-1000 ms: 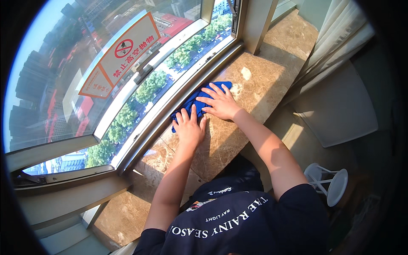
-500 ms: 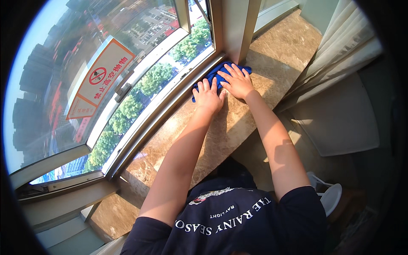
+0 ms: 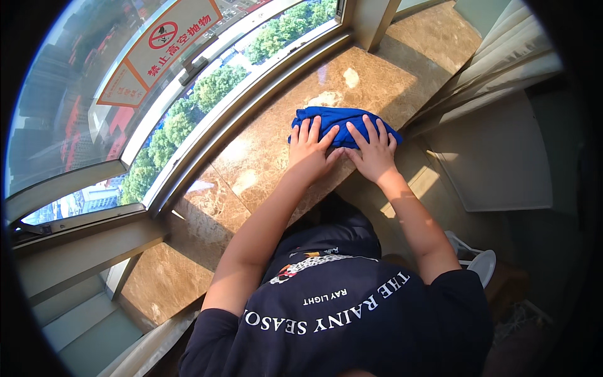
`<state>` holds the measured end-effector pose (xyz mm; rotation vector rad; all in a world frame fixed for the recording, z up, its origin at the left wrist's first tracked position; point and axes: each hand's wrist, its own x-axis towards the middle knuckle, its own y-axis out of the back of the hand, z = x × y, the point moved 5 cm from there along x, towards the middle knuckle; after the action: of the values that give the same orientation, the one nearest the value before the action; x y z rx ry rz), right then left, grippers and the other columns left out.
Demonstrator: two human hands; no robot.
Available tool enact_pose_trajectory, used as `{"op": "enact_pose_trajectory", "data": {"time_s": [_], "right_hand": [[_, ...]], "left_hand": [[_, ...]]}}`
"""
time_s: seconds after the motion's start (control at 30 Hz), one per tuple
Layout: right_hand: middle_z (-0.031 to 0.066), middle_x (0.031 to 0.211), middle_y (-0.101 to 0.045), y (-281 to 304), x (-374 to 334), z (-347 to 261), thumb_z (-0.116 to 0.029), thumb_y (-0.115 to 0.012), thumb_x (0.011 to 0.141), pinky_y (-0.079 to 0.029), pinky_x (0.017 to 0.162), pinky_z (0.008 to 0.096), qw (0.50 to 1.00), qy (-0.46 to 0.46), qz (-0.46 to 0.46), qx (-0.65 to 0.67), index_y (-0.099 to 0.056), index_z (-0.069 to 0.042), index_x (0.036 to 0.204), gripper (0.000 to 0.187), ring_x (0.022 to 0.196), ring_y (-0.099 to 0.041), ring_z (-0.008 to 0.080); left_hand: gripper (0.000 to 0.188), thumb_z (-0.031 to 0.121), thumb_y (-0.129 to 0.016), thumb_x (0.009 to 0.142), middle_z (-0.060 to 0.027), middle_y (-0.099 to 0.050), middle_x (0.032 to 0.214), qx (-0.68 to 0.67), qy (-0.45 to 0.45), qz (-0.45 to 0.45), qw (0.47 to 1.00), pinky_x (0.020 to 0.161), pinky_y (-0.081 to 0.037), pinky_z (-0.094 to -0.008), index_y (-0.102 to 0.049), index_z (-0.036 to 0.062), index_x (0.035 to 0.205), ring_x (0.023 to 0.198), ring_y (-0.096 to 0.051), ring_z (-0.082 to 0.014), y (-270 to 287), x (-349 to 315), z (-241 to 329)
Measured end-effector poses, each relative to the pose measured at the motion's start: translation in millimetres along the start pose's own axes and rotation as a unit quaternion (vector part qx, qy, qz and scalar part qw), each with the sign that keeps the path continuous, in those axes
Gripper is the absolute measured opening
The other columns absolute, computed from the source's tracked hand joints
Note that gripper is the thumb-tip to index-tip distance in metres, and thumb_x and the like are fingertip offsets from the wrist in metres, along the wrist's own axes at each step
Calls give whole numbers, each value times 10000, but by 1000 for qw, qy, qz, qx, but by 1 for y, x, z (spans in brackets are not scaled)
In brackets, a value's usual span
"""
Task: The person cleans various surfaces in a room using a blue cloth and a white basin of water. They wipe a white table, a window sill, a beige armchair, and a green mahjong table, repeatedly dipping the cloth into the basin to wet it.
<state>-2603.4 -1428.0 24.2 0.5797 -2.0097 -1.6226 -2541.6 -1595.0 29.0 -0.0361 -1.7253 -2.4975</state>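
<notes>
A bunched blue cloth [image 3: 336, 117] lies on the brown marble windowsill [image 3: 270, 163], close to the sill's near edge. My left hand [image 3: 309, 154] presses on the cloth's left part, palm down, fingers spread. On its right part rests my right hand [image 3: 375, 154], likewise flat with the fingers apart. The thumbs nearly meet between the two hands. Neither hand grips the cloth; the fingertips lie on top of it.
Beyond the sill runs a metal window frame [image 3: 251, 103] with a tilted pane bearing a warning sticker [image 3: 160, 47]. A pale curtain [image 3: 496, 81] hangs at the right. Below it stands a grey panel [image 3: 496, 163], and a white object [image 3: 480, 264] sits near my right elbow.
Both hands have drawn the cloth back from the window frame toward the sill's near edge. The cloth now looks more spread out, and the view has shifted.
</notes>
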Motion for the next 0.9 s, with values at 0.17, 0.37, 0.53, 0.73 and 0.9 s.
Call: {"op": "enact_pose_trajectory", "data": {"time_s": [0.17, 0.37, 0.53, 0.73, 0.9], "right_hand": [[161, 1630, -201, -4, -68, -120, -582, -635, 875, -252, 1044, 654, 994, 84, -73, 25, -357, -349, 1540, 757, 1444, -219, 455], [182, 1628, -211, -21, -119, -249, -670, -554, 890, -246, 1072, 592, 954, 255, -134, 87, -418, -320, 1521, 734, 1434, -240, 449], [172, 1628, -239, -40, -128, -343, -620, -506, 945, -228, 1108, 613, 885, 396, -199, 143, -493, -304, 1477, 618, 1423, -278, 434], [98, 1621, -310, -59, -104, -374, -599, -489, 959, -223, 1131, 554, 885, 403, -132, 191, -556, -353, 1425, 531, 1480, -243, 360], [58, 1584, -391, -45, -56, -308, -550, -563, 941, -303, 1074, 563, 927, 327, -90, 162, -598, -369, 1372, 469, 1444, -329, 356]], "left_hand": [[494, 427, -626, 937, -178, -372, 1565, -29, 55, 22, 998, 1201, -179, -549, -577, 289, 1409, 1466, -279, -399, 44, -132, -54], [441, 342, -644, 934, -187, -408, 1538, -15, 130, 101, 986, 1163, -252, -570, -627, 238, 1363, 1403, -366, -432, 80, -286, -113], [452, 296, -597, 961, -213, -381, 1548, 34, 235, 105, 966, 1151, -256, -584, -584, 204, 1403, 1393, -351, -469, 98, -381, -156], [474, 355, -574, 981, -243, -367, 1551, 67, 298, 150, 940, 1148, -241, -583, -561, 199, 1429, 1401, -331, -483, 89, -397, -184], [500, 405, -612, 953, -227, -365, 1555, 86, 234, 139, 959, 1119, -265, -617, -571, 241, 1423, 1398, -342, -466, 80, -318, -163]]}}
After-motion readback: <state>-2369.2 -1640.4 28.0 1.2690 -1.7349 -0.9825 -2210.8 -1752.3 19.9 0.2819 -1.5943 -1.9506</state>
